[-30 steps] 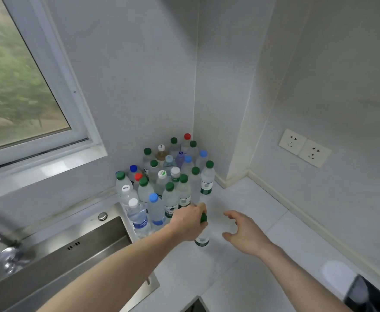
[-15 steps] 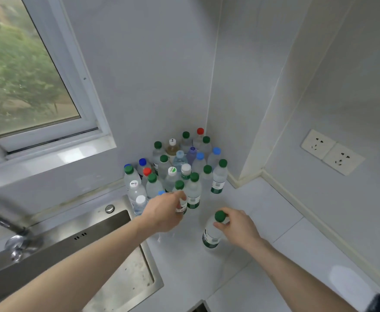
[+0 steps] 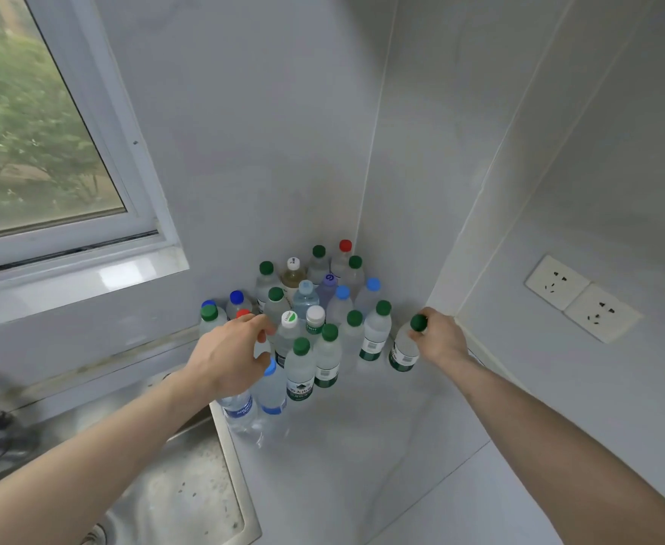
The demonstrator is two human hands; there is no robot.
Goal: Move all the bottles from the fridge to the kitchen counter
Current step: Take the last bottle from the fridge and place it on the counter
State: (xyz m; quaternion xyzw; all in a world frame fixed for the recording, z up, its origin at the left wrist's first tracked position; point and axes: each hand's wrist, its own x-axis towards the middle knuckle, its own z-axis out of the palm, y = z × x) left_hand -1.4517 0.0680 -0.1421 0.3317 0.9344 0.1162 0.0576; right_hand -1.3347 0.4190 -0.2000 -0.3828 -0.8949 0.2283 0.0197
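Your right hand [image 3: 439,340] grips the green-capped clear plastic bottle [image 3: 405,348] by its neck, while your left hand [image 3: 230,354], fingers loosely spread, hovers over the clustered bottles [image 3: 311,308] beside it.

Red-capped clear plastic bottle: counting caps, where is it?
Head view: the red-capped clear plastic bottle stands rearmost in the cluster, in the wall corner, beside a green-capped bottle.

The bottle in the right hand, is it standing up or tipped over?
Standing up: the green-capped bottle has its cap on top and its base on the counter.
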